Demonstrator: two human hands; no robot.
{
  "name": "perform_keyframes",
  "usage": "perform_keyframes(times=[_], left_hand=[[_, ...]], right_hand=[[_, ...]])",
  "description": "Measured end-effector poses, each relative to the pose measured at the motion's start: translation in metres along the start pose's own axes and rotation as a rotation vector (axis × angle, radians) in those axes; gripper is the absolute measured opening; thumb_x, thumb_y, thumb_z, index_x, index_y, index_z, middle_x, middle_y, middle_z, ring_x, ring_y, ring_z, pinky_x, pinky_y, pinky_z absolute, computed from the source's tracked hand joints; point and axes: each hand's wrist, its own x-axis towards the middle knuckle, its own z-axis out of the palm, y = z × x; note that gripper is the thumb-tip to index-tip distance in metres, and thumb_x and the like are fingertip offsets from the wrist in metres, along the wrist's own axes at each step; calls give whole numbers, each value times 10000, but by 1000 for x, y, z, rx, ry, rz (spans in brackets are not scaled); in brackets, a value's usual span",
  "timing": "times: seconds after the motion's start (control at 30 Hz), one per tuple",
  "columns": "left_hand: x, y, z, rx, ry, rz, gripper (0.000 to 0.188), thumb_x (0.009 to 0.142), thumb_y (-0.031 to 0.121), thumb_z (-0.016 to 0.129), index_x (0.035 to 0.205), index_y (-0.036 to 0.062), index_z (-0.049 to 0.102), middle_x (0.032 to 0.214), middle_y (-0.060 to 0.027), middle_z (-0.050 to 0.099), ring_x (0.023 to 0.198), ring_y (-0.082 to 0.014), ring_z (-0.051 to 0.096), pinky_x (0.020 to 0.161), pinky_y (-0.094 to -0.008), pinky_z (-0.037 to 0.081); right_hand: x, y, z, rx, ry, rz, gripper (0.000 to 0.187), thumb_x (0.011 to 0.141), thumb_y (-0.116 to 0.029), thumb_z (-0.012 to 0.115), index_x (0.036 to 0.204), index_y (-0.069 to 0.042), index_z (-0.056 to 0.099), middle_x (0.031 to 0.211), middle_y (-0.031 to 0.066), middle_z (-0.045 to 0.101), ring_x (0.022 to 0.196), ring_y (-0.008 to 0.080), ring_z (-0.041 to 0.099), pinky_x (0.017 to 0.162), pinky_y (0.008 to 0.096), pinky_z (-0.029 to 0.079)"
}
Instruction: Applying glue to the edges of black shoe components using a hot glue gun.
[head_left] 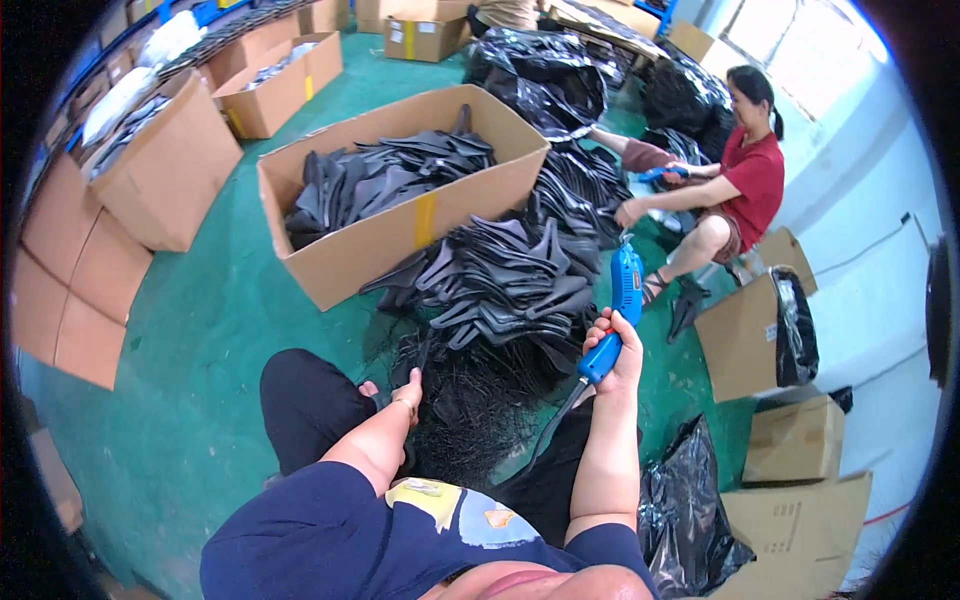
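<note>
Right in front of you on the green floor [200, 325], a heap of black curved parts [500, 285] lies between the large cardboard box [350, 262] on the far left and a tangle of thin black strands [470, 415] on the near side. To the right of the heap, your right hand [626, 352] wraps around the blue power tool [627, 285], its metal tip facing the far side and its cable [552, 430] running down to the near left. Your left hand [408, 392] is at the near left of the heap, its fingers curled beside a narrow dark piece [425, 348]; you cannot tell for certain whether they grip it.

The tool looks rigid, moderately heavy and smooth; the slim body where your palm sits seems the sensible hold, clear of the tip. The parts look light, fairly stiff and perhaps slightly slippery; their broad ends probably give the surest pinch, while the strands look soft and prone to snag.

Dark on dark blurs the piece by your left hand, and the strands hide the bottom of the heap. The cable's far end disappears against your dark trouser leg. The tool tip is too small to make out.
</note>
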Motion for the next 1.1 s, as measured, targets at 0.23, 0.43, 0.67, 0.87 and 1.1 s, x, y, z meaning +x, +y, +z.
perform_keyframes(times=[0.23, 0.43, 0.67, 0.87, 1.1], left_hand=[[-48, 2, -8, -754, -304, 182, 139, 805, 164, 533, 793, 37, 477, 735, -82, 565, 391, -134, 423, 339, -263, 354], [-119, 33, -21, -115, -449, 287, 222, 823, 342, 530, 891, 142, 598, 882, -18, 584, 769, -170, 550, 814, -429, 394], [-169, 81, -53, -62, -586, 632, 270, 905, 321, 471, 932, 79, 588, 733, -29, 623, 605, -129, 559, 552, -267, 441], [-145, 111, -49, -524, -789, 529, 605, 909, 623, 289, 1038, 102, 570, 593, 44, 445, 441, -72, 355, 408, -220, 259], [-146, 131, -23, -661, -814, 763, 118, 863, 145, 632, 833, 143, 518, 749, 56, 526, 682, -73, 505, 621, -240, 423]], right_hand=[[-12, 13, 14, -106, -132, 107, 195, 834, -149, 622, 985, -47, 551, 747, 18, 555, 620, 123, 528, 533, 262, 477], [-36, 17, 12, -312, -269, 177, 289, 760, -121, 662, 997, -18, 532, 786, 56, 554, 622, 141, 534, 520, 272, 477], [-37, 41, 20, -519, -241, 132, 272, 750, -105, 686, 972, -10, 560, 779, 68, 586, 610, 137, 561, 525, 276, 499], [-30, 62, 26, -600, -151, 125, 253, 753, -114, 688, 951, -22, 560, 771, 58, 592, 623, 137, 573, 541, 275, 499], [-14, 75, 47, -694, -1, 77, 253, 792, -132, 686, 977, -23, 553, 855, 83, 628, 735, 163, 635, 584, 266, 521]])
